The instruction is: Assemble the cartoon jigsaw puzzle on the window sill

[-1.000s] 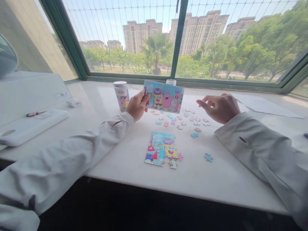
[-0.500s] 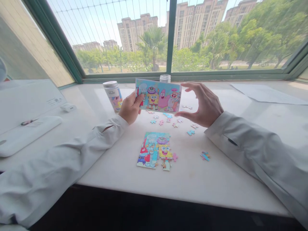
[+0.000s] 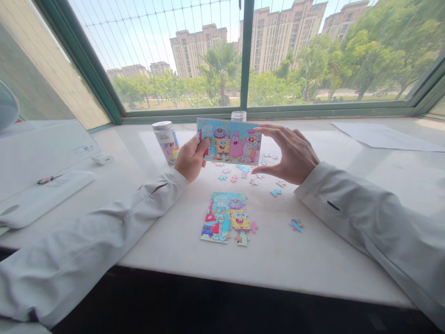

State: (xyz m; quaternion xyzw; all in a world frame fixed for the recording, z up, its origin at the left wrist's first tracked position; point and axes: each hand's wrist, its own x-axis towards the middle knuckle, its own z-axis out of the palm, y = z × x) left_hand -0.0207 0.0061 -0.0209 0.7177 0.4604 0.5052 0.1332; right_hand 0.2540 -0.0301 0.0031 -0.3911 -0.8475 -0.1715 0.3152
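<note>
My left hand (image 3: 190,157) pinches the left end of a picture card (image 3: 239,146) printed with cartoon characters, its thumb on the front. My right hand (image 3: 294,150) is at the card's right end, thumb and fingers spread in a C. Its index fingertip overlaps the upper right corner, while the thumb lies just below the bottom edge. Nearer to me on the table is a partly joined jigsaw puzzle (image 3: 222,218) with matching characters, its right edge uneven. A pink puzzle piece (image 3: 254,226) sits at that edge. Several loose puzzle pieces (image 3: 276,192) are scattered behind it.
A small pile of pieces (image 3: 296,225) lies to the right on the white table (image 3: 313,269). A printed canister (image 3: 166,141) and a clear jar (image 3: 238,116) stand toward the window. At left is a white device (image 3: 48,190); a paper sheet (image 3: 382,136) lies far right.
My right index fingertip has moved left over the card's upper right corner. The card stays in my left hand; the whole view has shifted slightly.
</note>
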